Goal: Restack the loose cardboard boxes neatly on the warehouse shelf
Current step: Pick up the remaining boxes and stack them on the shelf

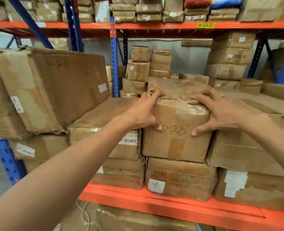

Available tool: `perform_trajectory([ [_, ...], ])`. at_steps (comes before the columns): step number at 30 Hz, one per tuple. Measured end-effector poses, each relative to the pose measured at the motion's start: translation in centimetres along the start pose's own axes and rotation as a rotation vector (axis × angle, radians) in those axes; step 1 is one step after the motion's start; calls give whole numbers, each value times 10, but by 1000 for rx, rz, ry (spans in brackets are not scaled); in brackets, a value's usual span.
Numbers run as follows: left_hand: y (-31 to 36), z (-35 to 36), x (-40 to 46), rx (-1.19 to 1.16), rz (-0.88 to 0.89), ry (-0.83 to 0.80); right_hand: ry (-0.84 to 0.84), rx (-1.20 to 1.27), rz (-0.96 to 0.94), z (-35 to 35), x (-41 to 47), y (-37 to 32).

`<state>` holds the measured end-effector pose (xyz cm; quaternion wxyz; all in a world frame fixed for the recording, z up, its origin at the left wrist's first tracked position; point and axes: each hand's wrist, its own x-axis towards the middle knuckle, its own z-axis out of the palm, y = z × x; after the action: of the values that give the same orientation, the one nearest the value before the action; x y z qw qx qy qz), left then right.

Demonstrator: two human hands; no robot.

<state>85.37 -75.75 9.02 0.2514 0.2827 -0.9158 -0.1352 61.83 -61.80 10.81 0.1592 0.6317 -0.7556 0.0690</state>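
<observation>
Warehouse storage aisle. Orange-beamed pallet racking (154, 202) on blue uprights (114, 67). Taped, labelled cardboard boxes (224, 55) crowd every level; yellow location tag (205, 25).

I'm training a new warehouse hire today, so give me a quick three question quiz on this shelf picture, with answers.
1. True or false: both hands grip the handwritten box.
2. Which does that box rest on? A) the orange shelf beam B) another taped box C) the floor
3. Fill in: the yellow label is stuck on the ____ beam.

Key: 1. True: the left hand and right hand clasp its top corners, thumbs on the front. 2. B. 3. upper.
</observation>
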Motion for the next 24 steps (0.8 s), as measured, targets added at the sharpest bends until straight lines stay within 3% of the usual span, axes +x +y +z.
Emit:
perform_trajectory([
  [13,16,-4,-22,-73,-108,0,50,86,-6,1,-13,-9],
  [20,27,-6,-12,-70,-222,-54,-26,117,10,-13,-3,-9],
  [24,37,2,-30,-70,-218,-15,-168,42,109,-21,0,-11],
])
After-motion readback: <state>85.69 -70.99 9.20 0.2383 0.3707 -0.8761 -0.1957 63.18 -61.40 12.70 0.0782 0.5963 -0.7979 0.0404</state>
